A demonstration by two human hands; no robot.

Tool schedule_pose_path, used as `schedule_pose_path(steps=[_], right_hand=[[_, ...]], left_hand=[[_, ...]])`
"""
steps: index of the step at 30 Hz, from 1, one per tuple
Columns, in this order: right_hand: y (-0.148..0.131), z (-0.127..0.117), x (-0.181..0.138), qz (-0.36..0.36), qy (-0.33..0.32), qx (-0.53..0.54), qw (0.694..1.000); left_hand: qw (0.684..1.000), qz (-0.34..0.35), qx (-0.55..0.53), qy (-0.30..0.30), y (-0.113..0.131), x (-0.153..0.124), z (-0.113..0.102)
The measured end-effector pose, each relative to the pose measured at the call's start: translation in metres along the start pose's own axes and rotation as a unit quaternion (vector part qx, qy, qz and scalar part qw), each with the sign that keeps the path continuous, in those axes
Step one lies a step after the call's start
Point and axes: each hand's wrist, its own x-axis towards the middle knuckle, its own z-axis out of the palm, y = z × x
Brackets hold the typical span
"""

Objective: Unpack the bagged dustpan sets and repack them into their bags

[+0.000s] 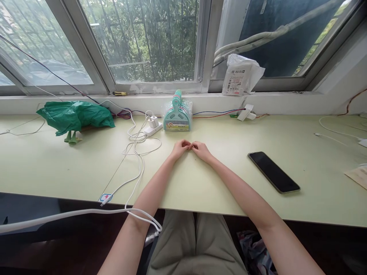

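My left hand point(181, 149) and my right hand point(201, 151) rest on the pale yellow-green table point(197, 187), near its middle. Their fingers are curled in and the fingertips meet. Nothing shows between them. Just beyond them, upright against the back ledge, stands a stack of small turquoise dustpans point(177, 110) in clear plastic wrap with a label. To the right of my right forearm lies a black smartphone point(273, 172), screen up and dark.
White charging cables point(140, 152) run from a power strip point(153, 129) past my left forearm. A green plastic bag point(77, 116) lies at the left. On the window ledge are a screwdriver point(119, 93) and a wrapped packet of tissues point(239, 76). White adapters point(246, 113) sit at the back right.
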Motion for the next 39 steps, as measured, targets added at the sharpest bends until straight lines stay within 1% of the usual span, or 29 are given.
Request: schedule_pose_path(steps=[3,6,9,12,13,15,20,26,30,32,34,35,37,38,39], right_hand=[[0.003,0.002,0.001,0.001,0.011,0.015,1.000],[0.011,0.004,0.009,0.036,0.072,0.017,0.997],[0.022,0.005,0.028,0.097,0.143,-0.003,0.985],[0.033,0.003,0.054,0.113,0.179,-0.035,0.977],[0.037,0.003,0.062,0.117,0.175,-0.053,0.976],[0.042,0.003,0.077,0.118,0.147,-0.080,0.979],[0.046,0.012,0.100,0.086,0.103,-0.105,0.985],[0.046,0.017,0.106,0.019,0.082,-0.119,0.989],[0.046,0.016,0.104,-0.002,0.057,-0.111,0.992],[0.047,0.014,0.101,-0.008,0.055,-0.098,0.994],[0.048,0.011,0.097,-0.010,0.058,-0.084,0.995],[0.048,0.010,0.094,-0.009,0.061,-0.076,0.995],[0.048,0.006,0.088,-0.004,0.067,-0.063,0.996],[0.048,0.004,0.084,0.000,0.068,-0.057,0.996],[0.047,0.002,0.079,0.003,0.068,-0.053,0.996]], left_hand=[[1.000,0.000,-0.001,0.008,0.002,-0.002,-0.001],[0.999,-0.027,-0.039,0.023,0.002,-0.002,-0.003],[0.994,-0.054,-0.092,0.037,0.002,-0.001,-0.005],[0.990,-0.064,-0.122,0.026,0.001,-0.002,-0.006],[0.990,-0.067,-0.126,0.018,0.001,-0.002,-0.006],[0.989,-0.072,-0.132,0.009,0.000,-0.001,-0.006],[0.987,-0.078,-0.140,-0.008,-0.003,0.005,-0.006],[0.982,-0.094,-0.163,-0.010,0.000,0.009,-0.008],[0.974,-0.102,-0.201,0.003,0.003,0.009,-0.011],[0.973,-0.097,-0.208,0.037,0.003,0.011,-0.013],[0.971,-0.086,-0.198,0.102,0.003,0.014,-0.017],[0.967,-0.079,-0.186,0.156,0.002,0.015,-0.020],[0.955,-0.071,-0.180,0.224,-0.001,0.017,-0.028],[0.946,-0.063,-0.173,0.268,-0.002,0.018,-0.034],[0.926,-0.052,-0.152,0.343,-0.003,0.018,-0.039]])
